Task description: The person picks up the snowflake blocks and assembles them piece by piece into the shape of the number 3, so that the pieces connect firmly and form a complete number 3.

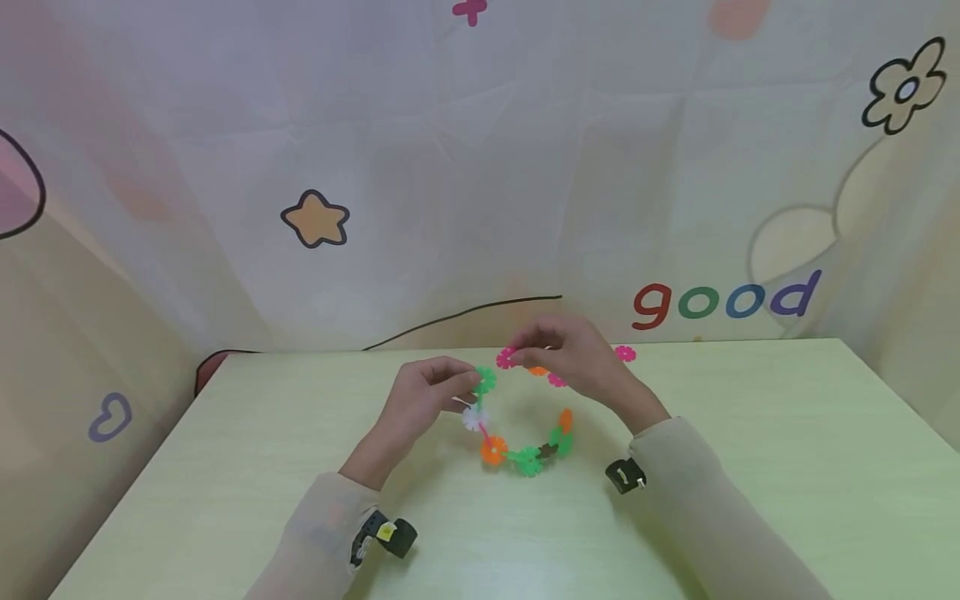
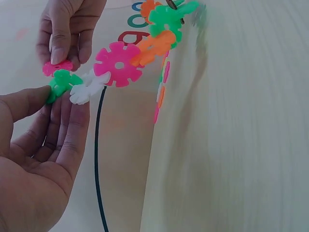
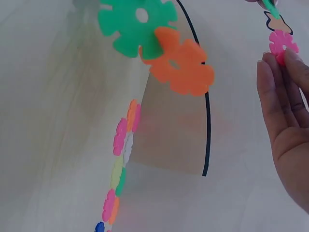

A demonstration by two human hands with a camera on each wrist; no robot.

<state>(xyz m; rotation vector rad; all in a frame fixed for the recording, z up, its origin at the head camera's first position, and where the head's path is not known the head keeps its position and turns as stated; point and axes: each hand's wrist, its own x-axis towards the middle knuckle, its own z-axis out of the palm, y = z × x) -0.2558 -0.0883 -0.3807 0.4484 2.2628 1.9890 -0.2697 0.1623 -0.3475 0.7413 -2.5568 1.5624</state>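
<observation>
Both hands hold a ring of snowflake discs (image 1: 525,454) above the middle of the table (image 1: 750,467), nearer its far edge. Left hand (image 1: 420,396) pinches the green disc (image 1: 484,380) at one open end; right hand (image 1: 573,354) pinches the pink disc (image 1: 507,357) at the other. A loose pink disc (image 1: 625,353) lies by the far edge.

I log: snowflake-disc ring (image 1: 525,417), pieces pink, green, white, orange and brown. Loose disc (image 1: 625,353), pink. Table (image 1: 750,467), pale yellow-green. Backdrop cloth (image 1: 450,150), cream, printed with an orange star, black-outlined flower, multicoloured "good".
</observation>
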